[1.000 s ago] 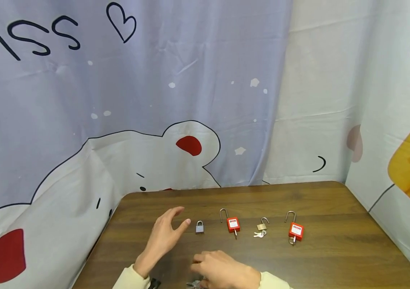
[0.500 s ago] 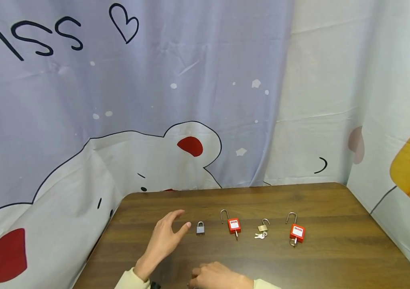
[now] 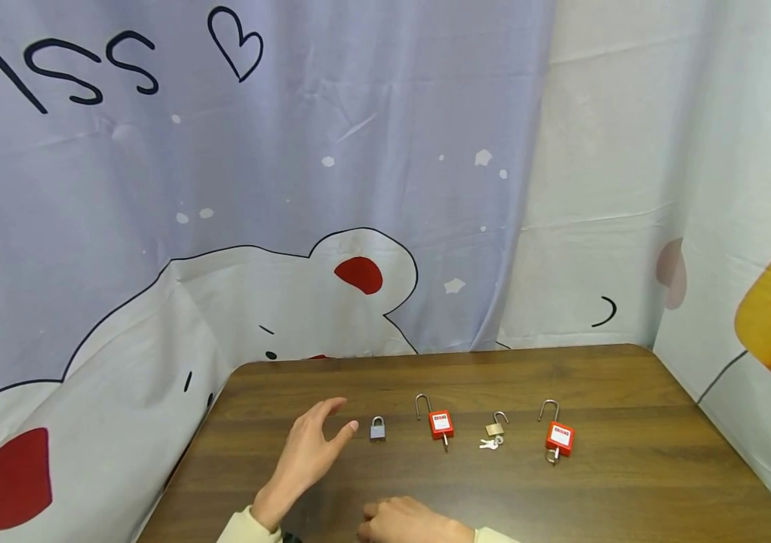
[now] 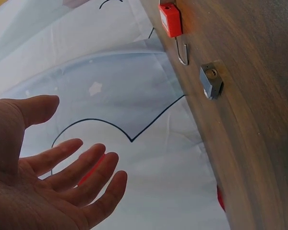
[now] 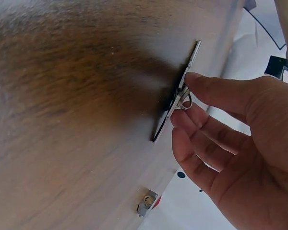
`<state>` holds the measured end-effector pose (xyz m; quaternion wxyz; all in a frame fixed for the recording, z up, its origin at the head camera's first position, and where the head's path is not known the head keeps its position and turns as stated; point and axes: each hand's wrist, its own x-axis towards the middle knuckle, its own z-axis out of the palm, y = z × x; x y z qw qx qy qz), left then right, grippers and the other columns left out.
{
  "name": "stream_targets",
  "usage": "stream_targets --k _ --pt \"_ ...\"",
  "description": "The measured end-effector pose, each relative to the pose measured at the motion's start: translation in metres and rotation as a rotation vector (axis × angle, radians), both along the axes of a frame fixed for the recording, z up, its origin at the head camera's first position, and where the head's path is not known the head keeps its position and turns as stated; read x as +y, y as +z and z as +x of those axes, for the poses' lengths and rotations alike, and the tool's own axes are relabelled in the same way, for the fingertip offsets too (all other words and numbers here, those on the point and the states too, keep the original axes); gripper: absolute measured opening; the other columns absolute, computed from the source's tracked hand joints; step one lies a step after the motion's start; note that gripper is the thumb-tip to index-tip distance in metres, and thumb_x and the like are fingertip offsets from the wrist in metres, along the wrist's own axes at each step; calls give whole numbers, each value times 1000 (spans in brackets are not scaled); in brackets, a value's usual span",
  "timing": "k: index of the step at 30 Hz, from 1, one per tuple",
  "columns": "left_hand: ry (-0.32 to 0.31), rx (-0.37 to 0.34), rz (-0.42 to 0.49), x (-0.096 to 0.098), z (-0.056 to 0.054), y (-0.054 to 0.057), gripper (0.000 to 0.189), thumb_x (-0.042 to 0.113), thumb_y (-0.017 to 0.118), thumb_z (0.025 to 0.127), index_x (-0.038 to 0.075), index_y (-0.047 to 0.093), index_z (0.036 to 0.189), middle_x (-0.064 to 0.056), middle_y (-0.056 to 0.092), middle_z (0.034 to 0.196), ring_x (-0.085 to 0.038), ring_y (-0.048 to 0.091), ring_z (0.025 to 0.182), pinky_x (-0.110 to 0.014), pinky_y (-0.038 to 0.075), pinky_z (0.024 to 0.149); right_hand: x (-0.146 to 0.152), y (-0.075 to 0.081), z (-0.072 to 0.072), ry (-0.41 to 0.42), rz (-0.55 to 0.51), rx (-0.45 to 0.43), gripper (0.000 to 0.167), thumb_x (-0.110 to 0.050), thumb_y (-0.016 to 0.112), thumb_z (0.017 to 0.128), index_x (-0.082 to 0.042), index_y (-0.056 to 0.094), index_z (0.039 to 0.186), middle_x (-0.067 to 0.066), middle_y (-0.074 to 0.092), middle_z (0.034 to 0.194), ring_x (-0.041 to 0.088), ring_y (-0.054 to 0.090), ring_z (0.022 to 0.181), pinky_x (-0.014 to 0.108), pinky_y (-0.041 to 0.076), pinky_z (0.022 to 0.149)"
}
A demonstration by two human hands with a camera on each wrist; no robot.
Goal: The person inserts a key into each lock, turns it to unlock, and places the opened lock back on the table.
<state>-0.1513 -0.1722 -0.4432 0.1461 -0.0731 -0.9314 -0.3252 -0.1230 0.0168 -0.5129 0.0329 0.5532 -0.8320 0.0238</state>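
Note:
My left hand (image 3: 308, 452) is held over the table with thumb and fingers spread, nothing in it. The wrist view from that side shows the palm (image 4: 48, 191) and its relaxed fingers. Just to its right stands a small grey padlock (image 3: 377, 430), its shackle closed. My right hand (image 3: 409, 520) is at the lower edge of the head view. In the right wrist view its thumb and fingertips pinch metal keys (image 5: 181, 93) on a ring, close over the table. The head view hides these keys behind the hand.
Further right on the wooden table (image 3: 603, 498) lie a red padlock (image 3: 441, 424) with open shackle, a small brass padlock (image 3: 494, 429) with keys (image 3: 489, 444), and another open red padlock (image 3: 560, 437). A printed curtain (image 3: 385, 151) hangs behind the table.
My right hand has moved down toward the bottom of the head view, and the keys seen under it earlier are now out of that view. The left hand has stayed almost still.

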Motion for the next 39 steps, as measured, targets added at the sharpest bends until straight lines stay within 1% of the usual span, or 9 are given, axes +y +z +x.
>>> stream_targets --k 4,10,18,24,27,32,35,39 --pt "-1 -4 3 -1 1 -1 47 38 70 90 14 60 129 -5 65 127 -28 62 118 -48 51 96 1 -1 0 2 -16 -7 10 -39 64 88 -31 71 88 -17 54 76 -7 42 60 9 31 48" --pt "-1 -22 1 -3 1 -2 50 43 68 91 14 60 131 -5 65 128 -27 62 118 -48 52 95 2 -2 -1 -8 -25 -9 7 -37 67 86 -31 71 89 -18 56 77 -8 45 60 9 32 49" --pt "5 -36 -6 -5 1 -5 51 45 67 91 14 59 131 -4 65 128 -27 61 118 -49 51 95 3 2 0 6 -54 -62 7 -35 68 85 -30 71 88 -18 57 77 -9 45 60 7 31 50" --pt "8 -45 -2 -7 1 -6 51 45 67 91 14 59 131 -5 64 128 -28 61 118 -50 51 96 2 4 -1 -24 -54 -104 3 -29 69 82 -27 67 82 -17 54 70 -7 42 57 9 31 48" --pt "8 -46 0 -8 1 -6 51 45 67 91 14 59 131 -5 64 128 -28 61 118 -50 50 96 1 4 -2 -42 -45 -87 4 -26 70 81 -26 67 81 -16 55 70 -6 43 57 10 33 49" --pt "5 -38 -1 -8 2 -9 51 45 67 91 12 60 130 -7 65 128 -29 62 118 -50 51 96 -1 3 -4 -82 -37 -76 6 -24 71 82 -23 66 82 -15 59 71 -5 48 58 12 36 50" --pt "3 -33 -7 -9 4 -13 52 43 68 90 11 60 129 -8 65 127 -30 62 118 -50 51 97 -1 1 -4 -102 -46 -70 9 -23 73 81 -22 64 79 -14 59 67 -5 46 54 12 37 48" --pt "5 -28 -26 -9 5 -19 50 43 68 90 10 61 127 -8 67 123 -30 63 115 -51 51 95 0 -2 -5 -128 -65 -13 12 -19 73 77 -23 63 72 -14 59 62 -3 46 50 14 36 44"
